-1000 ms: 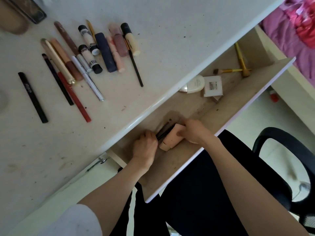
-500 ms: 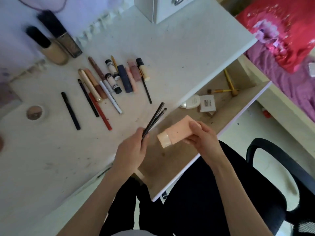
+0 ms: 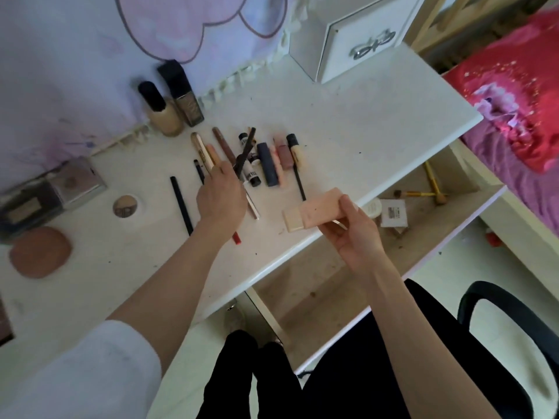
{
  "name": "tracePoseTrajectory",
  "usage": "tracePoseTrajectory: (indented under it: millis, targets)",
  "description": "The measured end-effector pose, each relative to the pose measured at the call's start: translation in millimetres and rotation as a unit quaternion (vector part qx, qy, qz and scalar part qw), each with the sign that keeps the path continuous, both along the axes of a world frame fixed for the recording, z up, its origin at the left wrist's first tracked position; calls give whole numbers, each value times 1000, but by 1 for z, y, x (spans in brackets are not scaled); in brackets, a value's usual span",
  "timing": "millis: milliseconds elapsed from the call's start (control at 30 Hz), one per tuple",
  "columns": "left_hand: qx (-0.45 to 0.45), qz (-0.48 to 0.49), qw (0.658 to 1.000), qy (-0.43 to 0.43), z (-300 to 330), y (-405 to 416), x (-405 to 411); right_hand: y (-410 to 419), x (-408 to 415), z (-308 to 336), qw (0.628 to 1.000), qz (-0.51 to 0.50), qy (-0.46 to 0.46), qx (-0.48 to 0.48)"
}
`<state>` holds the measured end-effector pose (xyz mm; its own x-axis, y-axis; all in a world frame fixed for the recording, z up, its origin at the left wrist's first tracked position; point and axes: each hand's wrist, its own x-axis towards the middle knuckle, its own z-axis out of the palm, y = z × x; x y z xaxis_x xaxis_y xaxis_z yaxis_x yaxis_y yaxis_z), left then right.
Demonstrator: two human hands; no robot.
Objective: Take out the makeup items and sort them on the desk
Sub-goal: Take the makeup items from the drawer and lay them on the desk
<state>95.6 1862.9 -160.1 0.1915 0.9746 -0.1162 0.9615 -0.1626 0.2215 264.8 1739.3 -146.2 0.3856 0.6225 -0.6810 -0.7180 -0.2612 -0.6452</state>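
Sorting step, by the look of it: two things lifted out of the drawer (image 3: pixel 472 207) and carried over the desk (image 3: pixel 348 122), not yet set down.

Left hand (image 3: pixel 222 198) curled tight round two thin black pencils (image 3: pixel 246 152). Pencils sticking up and away past the fingers, tips aimed at the back wall, long way running from the palm toward the far side of the desk, leaning a little to the right. Just under the grip and on both sides of it, the row of sticks and tubes (image 3: pixel 269 164) already laid side by side, all pointing much the same way.

Right hand (image 3: pixel 352 234) pinching a flat pink tube (image 3: pixel 314 213) by its far end, thumb on top. Tube lying nearly flat in the air, long way going left and a bit down from the fingers, pale cap end furthest from the grip, hanging over the near desk edge.

Next move, most likely: lower the pencils beside the other thin black ones to the left of the grip, lined up the same way, then let go. After that, find a spot for the tube. Still in the drawer, off to the right of the tube hand: a gold brush (image 3: pixel 435 189), a small white box (image 3: pixel 394 213).
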Motion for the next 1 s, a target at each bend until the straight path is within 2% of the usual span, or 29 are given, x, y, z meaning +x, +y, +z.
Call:
tracePoseTrajectory:
  millis: [100,267,467,600,700,833,1000]
  targets:
    - [8,-16,1000,-6,1,0,1,6,-4,3,1000,16,-17,-8]
    - [54,-68,995,41,-6,-6,-7,14,-4,7,999,13,-37,-12]
    - [-4,-93,993,70,-20,-5,-20,34,-10,18,997,18,-72,-12]
    - [-46,-89,994,46,-23,4,-23,64,-18,32,995,44,-93,10]
    - [-25,-93,995,37,-27,3,-26,107,-27,44,984,78,-156,33]
    - [7,-81,997,-8,-35,-1,-28,173,-46,51,933,145,-326,39]
    - [21,-75,996,-40,-37,-2,-28,230,-70,46,820,257,-512,25]
